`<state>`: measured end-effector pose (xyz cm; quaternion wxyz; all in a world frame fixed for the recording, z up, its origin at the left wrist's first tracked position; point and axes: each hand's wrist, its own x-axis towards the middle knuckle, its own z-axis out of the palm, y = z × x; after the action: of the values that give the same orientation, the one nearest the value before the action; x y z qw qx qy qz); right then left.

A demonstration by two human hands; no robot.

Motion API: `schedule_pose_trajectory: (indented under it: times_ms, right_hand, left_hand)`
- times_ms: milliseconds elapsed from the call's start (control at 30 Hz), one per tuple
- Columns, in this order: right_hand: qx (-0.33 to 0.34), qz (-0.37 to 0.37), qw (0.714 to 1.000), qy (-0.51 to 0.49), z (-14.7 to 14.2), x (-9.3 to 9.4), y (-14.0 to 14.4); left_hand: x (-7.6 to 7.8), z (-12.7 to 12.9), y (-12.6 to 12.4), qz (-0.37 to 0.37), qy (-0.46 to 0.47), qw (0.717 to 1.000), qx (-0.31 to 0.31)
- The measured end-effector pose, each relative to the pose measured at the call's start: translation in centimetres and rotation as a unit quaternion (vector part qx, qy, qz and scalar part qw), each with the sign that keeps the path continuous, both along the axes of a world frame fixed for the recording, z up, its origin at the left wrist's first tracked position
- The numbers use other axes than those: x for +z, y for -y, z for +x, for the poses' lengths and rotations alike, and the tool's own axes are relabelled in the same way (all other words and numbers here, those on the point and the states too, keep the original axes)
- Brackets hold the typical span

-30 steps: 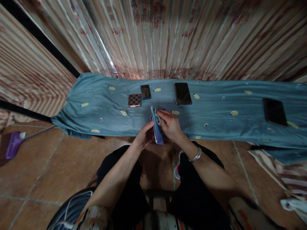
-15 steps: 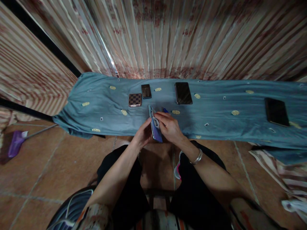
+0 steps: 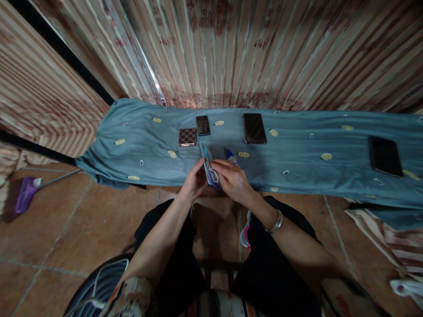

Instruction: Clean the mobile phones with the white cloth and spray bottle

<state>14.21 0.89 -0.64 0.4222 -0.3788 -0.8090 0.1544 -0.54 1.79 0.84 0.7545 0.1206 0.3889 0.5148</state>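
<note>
Between the person's two hands, at the near edge of the teal patterned cloth [image 3: 297, 149] covering the tabletop, sits a slim blue-purple smartphone [image 3: 209, 169]. The left hand [image 3: 194, 182] has its grip closed round the phone's near left edge, while the right hand [image 3: 233, 180] pinches a small pale wipe [image 3: 214, 176] against the phone's face. Compared with a second ago, the phone has tipped from nearly edge-on to lying flatter and has drawn closer to the person's body, and the wipe has travelled down toward its near end; this suggests the wiping has moved along the surface. Just beyond the right grip lies a small blue-capped bottle [image 3: 230, 155], now uncovered. Farther out from both hands rest a checkered brown case [image 3: 187, 137], a small dark phone [image 3: 202, 125] and a larger black phone [image 3: 254, 128]; well off to the right lies another black phone [image 3: 385, 156].
</note>
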Motion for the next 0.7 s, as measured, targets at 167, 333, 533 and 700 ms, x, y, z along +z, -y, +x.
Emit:
schedule_pose_trajectory:
  times_ms: [167, 333, 533, 700]
  right_hand:
    - [0.01, -0.007, 1.0, 0.005, 0.0, 0.5, 0.5]
    - [0.012, -0.023, 1.0, 0.012, 0.1, 0.6, 0.9]
    - [0.019, -0.016, 1.0, 0.011, 0.1, 0.8, 1.3]
    - [0.025, 0.004, 1.0, 0.002, 0.1, 1.2, 1.7]
  left_hand:
    - [0.0, -0.2, -0.2, 0.005, -0.006, 1.0, 0.005]
    - [-0.1, -0.4, -0.4, 0.005, -0.023, 1.0, 0.002]
    - [-0.4, -0.4, -0.9, 0.002, -0.041, 0.999, 0.02]
    - [-0.4, -0.6, -1.1, 0.001, -0.044, 0.999, 0.02]
